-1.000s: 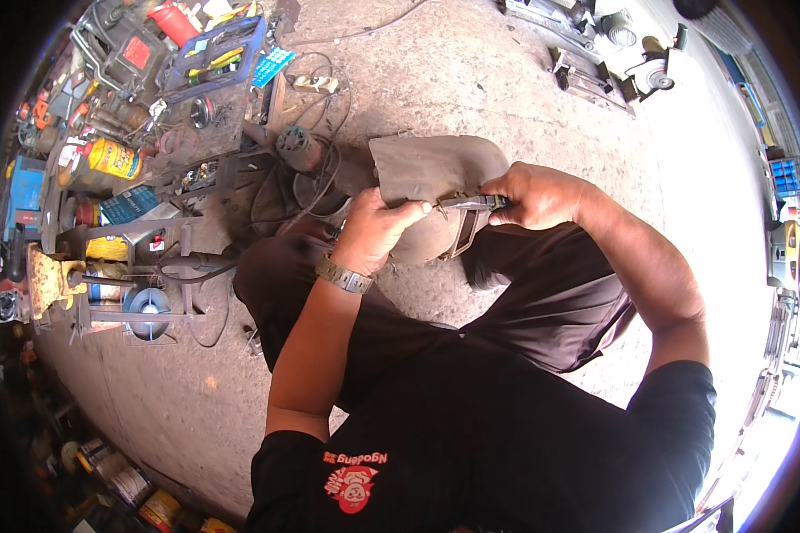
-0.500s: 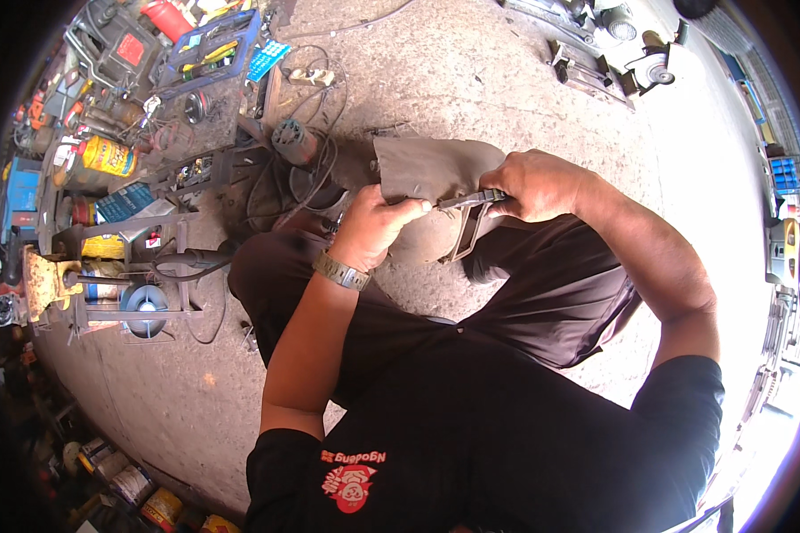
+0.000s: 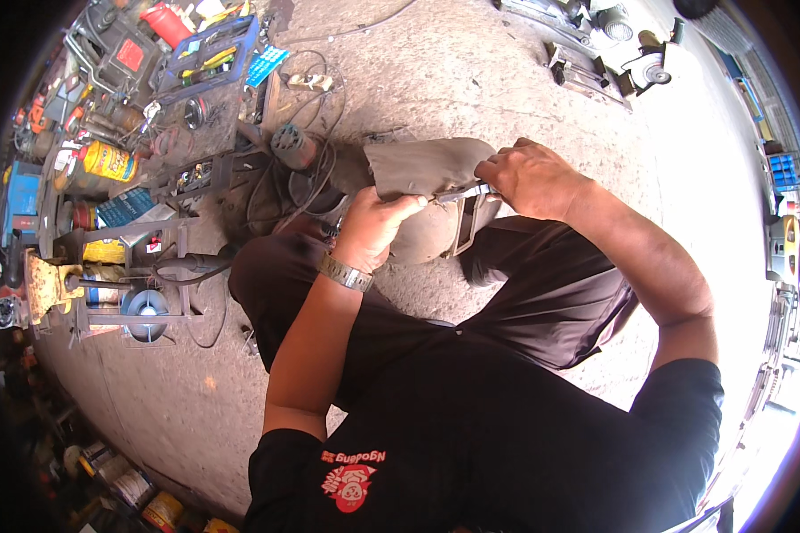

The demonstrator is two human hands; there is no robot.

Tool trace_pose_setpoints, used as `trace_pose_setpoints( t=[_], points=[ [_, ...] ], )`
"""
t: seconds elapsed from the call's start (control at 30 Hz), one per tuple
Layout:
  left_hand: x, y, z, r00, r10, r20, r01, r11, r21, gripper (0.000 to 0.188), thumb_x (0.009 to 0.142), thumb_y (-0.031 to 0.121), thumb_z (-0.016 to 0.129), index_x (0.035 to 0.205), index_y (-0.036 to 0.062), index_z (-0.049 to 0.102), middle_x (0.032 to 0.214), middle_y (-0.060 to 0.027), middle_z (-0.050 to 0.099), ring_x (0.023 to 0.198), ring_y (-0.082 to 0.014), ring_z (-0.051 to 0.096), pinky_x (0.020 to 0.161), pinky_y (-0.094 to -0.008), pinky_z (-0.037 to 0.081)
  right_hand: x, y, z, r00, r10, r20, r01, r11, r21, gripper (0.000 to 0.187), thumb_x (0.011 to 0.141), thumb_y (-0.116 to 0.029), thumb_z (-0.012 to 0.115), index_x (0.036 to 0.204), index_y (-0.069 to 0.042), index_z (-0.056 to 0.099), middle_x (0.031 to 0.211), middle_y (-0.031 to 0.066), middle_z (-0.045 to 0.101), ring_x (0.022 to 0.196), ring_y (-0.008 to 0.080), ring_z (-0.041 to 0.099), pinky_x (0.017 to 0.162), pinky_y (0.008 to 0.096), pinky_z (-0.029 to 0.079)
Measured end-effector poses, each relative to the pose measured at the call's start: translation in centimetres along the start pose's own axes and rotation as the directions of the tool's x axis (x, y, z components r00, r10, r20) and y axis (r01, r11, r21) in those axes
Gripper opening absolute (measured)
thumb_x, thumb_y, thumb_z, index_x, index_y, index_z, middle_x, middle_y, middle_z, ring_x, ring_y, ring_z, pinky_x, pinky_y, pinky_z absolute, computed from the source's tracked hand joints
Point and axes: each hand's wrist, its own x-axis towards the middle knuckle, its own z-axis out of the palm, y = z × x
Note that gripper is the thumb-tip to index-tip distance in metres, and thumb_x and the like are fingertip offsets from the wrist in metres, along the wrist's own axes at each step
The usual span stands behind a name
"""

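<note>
Blue case (image 3: 251,46), lid up or missing, cannot tell; yellow-handled tools (image 3: 218,59) inside, other contents too small to read. It sits on the dark surface (image 3: 215,138) at far left. Dark tray (image 3: 228,169) nearer the person holds small bits, kind unclear. Yellow can (image 3: 109,162) stands left of the tray, contents hidden. Metal rack (image 3: 185,314) below holds more cans and a blue disc (image 3: 145,306). Round pan (image 3: 316,194) on the floor beside the motor (image 3: 293,147); its inside is mostly dark, contents cannot be told.

Shell (image 3: 427,164), grey-brown and curved, is held up in front of the person, above the floor (image 3: 418,298) and near the knees. Its upper plate has its long axis left to right, straight edge left, rounded end right; lower part bulges toward the person. Slanted rectangular frame (image 3: 465,226) on the right part.

Tool (image 3: 462,193) lies across the shell, also about left to right, tip pointing left at the left thumb, back end slightly higher.

Left hand (image 3: 367,229): grip closed on the shell's left side, thumb on top. Right hand (image 3: 542,184): grip narrow, fingers bent around the tool's back end.
</note>
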Motion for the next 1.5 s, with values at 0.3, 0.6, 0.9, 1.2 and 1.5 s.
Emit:
trace_pose_setpoints(
  t=[0.3,0.6,0.9,1.2,1.5],
  points=[
    [-0.3,0.2,-0.6,0.992,0.030,-0.124,-0.028,1.000,0.012,0.023,0.087,0.007,0.072,0.109,-0.0006,0.071,0.105,-0.0036,0.073,0.096,-0.0131,0.065,0.087,-0.0293,0.048,-2.2,-1.6,0.0,0.982,0.064,0.176,-0.140,0.876,0.461,0.036,0.099,-0.033,0.061,0.111,0.000,0.060,0.095,0.0258,0.069,0.098,0.0441,0.067,0.087,0.0512,0.052],
    [-0.2,-2.2,1.5,0.926,0.178,-0.333,-0.242,0.957,-0.162,0.028,0.089,0.003,0.073,0.116,-0.0033,0.068,0.113,-0.0070,0.070,0.100,-0.0151,0.065,0.089,-0.0299,0.050,-0.9,-8.0,7.7,0.945,0.326,-0.006,-0.135,0.407,0.903,0.040,0.095,-0.019,0.064,0.125,0.006,0.054,0.094,0.0249,0.068,0.092,0.0365,0.068,0.079,0.0432,0.051],
    [-1.1,-2.8,3.0,0.862,0.357,-0.358,-0.371,0.928,0.032,0.021,0.094,0.006,0.071,0.111,-0.0072,0.070,0.112,-0.0078,0.071,0.099,-0.0114,0.064,0.088,-0.0290,0.050,0.9,-10.8,7.5,0.871,0.481,-0.103,-0.098,0.375,0.922,0.033,0.094,-0.016,0.061,0.116,0.007,0.054,0.093,0.0320,0.066,0.097,0.0467,0.066,0.079,0.0479,0.052],
    [-0.6,-4.0,3.6,0.804,0.474,-0.358,-0.434,0.880,0.192,0.017,0.098,0.008,0.068,0.104,-0.0073,0.072,0.100,-0.0052,0.073,0.084,-0.0074,0.063,0.073,-0.0258,0.051,1.0,-12.7,7.2,0.849,0.521,-0.088,-0.110,0.337,0.935,0.051,0.091,-0.013,0.058,0.136,0.010,0.046,0.103,0.0332,0.067,0.104,0.0420,0.068,0.086,0.0451,0.054],
    [-1.1,-3.5,3.7,0.821,0.462,-0.336,-0.426,0.887,0.178,0.016,0.098,0.007,0.067,0.107,-0.0067,0.071,0.098,-0.0038,0.073,0.084,-0.0068,0.062,0.073,-0.0253,0.051,1.2,-12.8,6.4,0.854,0.520,-0.033,-0.088,0.206,0.975,0.041,0.091,-0.010,0.057,0.130,0.005,0.054,0.103,0.0275,0.070,0.102,0.0346,0.070,0.086,0.0408,0.053]
  ],
)
